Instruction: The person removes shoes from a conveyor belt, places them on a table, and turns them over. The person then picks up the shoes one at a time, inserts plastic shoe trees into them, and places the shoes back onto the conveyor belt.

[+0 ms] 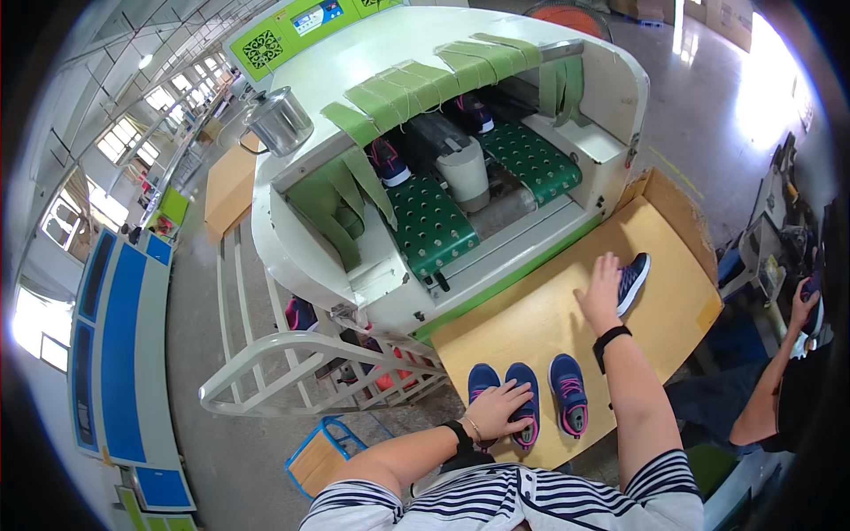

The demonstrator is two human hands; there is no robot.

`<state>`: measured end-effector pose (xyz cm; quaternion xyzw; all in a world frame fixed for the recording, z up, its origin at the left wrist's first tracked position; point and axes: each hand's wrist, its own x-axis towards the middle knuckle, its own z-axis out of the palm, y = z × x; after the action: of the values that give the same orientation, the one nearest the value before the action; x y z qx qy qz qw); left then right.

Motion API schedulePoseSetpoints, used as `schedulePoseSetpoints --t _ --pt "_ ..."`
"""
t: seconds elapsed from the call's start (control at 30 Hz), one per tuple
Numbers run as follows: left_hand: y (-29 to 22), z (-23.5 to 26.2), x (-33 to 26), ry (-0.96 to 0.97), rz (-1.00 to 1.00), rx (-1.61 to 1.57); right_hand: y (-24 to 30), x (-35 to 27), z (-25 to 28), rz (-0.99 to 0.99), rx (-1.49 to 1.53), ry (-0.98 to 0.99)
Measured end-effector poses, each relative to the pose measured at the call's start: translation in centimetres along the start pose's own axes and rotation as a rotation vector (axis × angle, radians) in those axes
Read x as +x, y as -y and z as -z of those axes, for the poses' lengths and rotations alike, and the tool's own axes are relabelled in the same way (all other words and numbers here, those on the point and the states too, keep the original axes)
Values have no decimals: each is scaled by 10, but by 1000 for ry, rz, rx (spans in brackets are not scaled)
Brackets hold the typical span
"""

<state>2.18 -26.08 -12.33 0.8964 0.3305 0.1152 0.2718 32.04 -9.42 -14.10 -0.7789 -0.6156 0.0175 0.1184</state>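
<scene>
My left hand [498,411] lies over two navy sneakers with pink trim at the near edge of a tan board. Its fingers are spread across the sneaker [524,379] on the right of that pair and partly hide the sneaker [482,379] on the left. A third navy and pink sneaker [567,389] stands just to the right, toe pointing away from me. Farther out, my right hand [602,288] is open with fingers stretched, beside a dark sneaker with a white sole [632,281]. I cannot tell whether it touches that sneaker.
Ahead stands a white machine [425,53] with two green perforated belts [431,232] carrying sneakers under green cloth flaps. The tan board [496,327] adjoins its front. A metal pot [282,122] sits on the machine. A white rack [292,367] is at left; another person's arm [770,389] at right.
</scene>
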Motion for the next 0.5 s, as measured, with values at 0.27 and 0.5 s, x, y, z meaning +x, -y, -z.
schedulePoseSetpoints --t 0.27,0.5 --pt "3 21 17 17 95 39 -96 17 -44 -576 624 -376" --pt "17 4 11 -49 41 81 -110 -118 -24 -281 799 -76"
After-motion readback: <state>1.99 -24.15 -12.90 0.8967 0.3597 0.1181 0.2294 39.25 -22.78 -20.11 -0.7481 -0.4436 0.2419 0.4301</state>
